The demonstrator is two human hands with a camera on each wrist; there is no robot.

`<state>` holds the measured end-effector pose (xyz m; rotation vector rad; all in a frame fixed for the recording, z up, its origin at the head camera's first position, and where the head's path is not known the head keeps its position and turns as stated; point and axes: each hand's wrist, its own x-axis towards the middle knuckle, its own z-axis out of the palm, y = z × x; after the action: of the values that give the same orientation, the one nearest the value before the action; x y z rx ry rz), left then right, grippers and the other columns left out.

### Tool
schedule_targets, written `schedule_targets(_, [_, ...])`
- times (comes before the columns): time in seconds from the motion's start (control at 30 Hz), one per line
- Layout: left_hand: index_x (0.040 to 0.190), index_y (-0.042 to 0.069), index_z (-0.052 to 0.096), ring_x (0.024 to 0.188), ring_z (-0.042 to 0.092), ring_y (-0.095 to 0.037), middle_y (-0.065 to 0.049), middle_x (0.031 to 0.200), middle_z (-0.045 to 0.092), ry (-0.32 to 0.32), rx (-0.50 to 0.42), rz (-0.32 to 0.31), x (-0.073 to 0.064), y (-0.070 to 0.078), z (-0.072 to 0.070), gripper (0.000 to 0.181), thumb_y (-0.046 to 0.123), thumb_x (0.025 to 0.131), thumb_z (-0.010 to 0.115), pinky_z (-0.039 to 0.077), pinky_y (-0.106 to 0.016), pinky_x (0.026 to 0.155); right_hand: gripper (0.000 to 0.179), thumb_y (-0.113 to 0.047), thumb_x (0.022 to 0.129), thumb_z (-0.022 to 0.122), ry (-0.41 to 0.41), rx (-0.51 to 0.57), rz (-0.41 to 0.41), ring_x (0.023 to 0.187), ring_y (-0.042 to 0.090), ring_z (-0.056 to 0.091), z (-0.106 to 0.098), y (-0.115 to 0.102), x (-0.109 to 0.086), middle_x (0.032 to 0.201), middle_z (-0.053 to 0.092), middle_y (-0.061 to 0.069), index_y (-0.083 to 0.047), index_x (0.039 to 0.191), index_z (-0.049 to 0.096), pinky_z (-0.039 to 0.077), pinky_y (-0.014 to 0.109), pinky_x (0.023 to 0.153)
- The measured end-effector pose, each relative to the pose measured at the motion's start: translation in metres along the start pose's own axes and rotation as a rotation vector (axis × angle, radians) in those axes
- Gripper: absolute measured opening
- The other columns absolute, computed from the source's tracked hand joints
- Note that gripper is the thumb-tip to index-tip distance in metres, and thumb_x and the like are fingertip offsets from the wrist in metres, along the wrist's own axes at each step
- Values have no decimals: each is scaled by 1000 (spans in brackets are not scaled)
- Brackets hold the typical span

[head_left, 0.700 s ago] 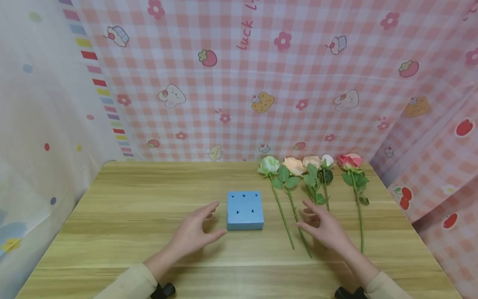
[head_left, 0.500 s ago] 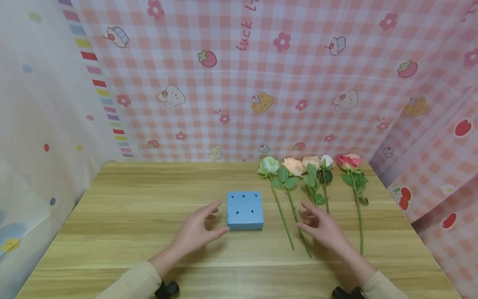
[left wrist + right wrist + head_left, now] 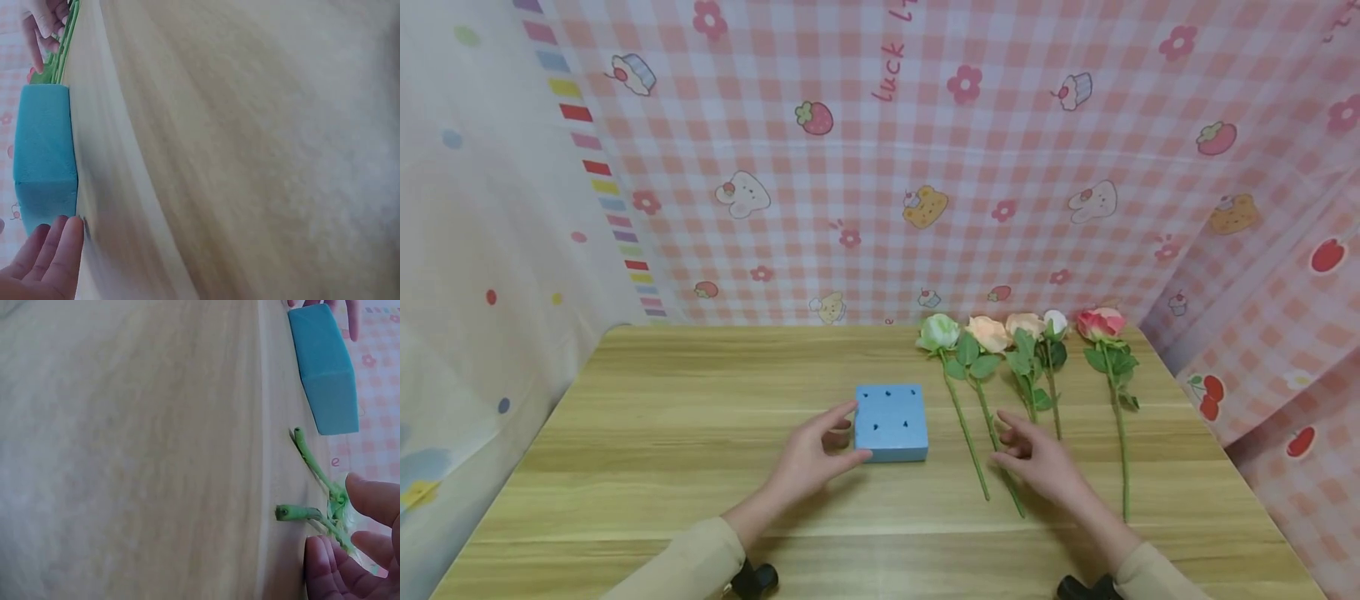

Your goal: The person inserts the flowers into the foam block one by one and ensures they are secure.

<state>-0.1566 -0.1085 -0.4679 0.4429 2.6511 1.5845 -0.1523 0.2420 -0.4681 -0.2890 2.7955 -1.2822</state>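
A square blue foam block (image 3: pixel 891 417) with several small dark holes in its top lies mid-table. My left hand (image 3: pixel 812 454) is at its left side, thumb by the front corner. In the left wrist view, the extended fingers (image 3: pixel 65 253) reach the block's end face. My right hand (image 3: pixel 1037 458) hovers low around the stem of a peach rose (image 3: pixel 988 333), thumb and fingers apart. In the right wrist view, green stem ends (image 3: pixel 294 513) show beside the right fingers (image 3: pixel 322 562). A pale green rose (image 3: pixel 938 332) lies between the block and the peach one.
Further right lie another peach rose (image 3: pixel 1025 325), a white rose (image 3: pixel 1055 324) and a pink rose (image 3: pixel 1101 323), heads toward the back edge. A pink checked cloth (image 3: pixel 850 167) hangs behind the wooden table (image 3: pixel 700 400); a white cloth (image 3: pixel 497 208) hangs at left.
My left hand has moved right, up to the block's left side. My right hand has shifted slightly left over the stems, its fingers drawing a little closer. The block and roses stay put.
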Motion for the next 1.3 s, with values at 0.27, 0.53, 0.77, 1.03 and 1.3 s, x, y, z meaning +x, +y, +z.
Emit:
schedule_targets(0.27, [140,16,58,94,64,-19,-7,112,64,26,-15,-51,7,-1,6,66,27,81,85,58,-32,81,63,-7,84,79,48,-25,-25,82,15,58,6,-1,-1,102,62,10,7,139,50,53,23,69])
schedule_targets(0.53, [136,14,62,89,60,-19,-6,104,61,32,-57,-80,12,-1,8,59,24,82,84,54,-28,77,63,-3,80,81,99,-68,-38,78,13,57,14,2,1,98,61,8,6,137,54,52,22,67])
schedule_targets(0.77, [133,10,64,87,60,-18,-7,105,62,17,-121,-65,17,-8,9,54,17,83,82,54,-25,74,63,-4,79,82,111,-94,-46,76,12,56,15,4,1,94,59,5,5,136,56,51,23,66])
schedule_targets(1.03, [133,10,64,91,61,-20,-8,112,63,1,-168,-83,17,-10,9,53,17,84,82,54,-23,74,63,-1,79,82,116,-117,-45,76,13,56,17,5,3,88,57,2,5,135,56,51,24,66])
schedule_targets(1.3, [132,14,66,93,61,-20,-5,112,64,1,-175,-116,17,-11,9,54,17,82,84,56,-26,76,57,-4,82,80,97,-116,-5,75,12,56,16,4,3,82,59,-2,6,133,58,52,24,68])
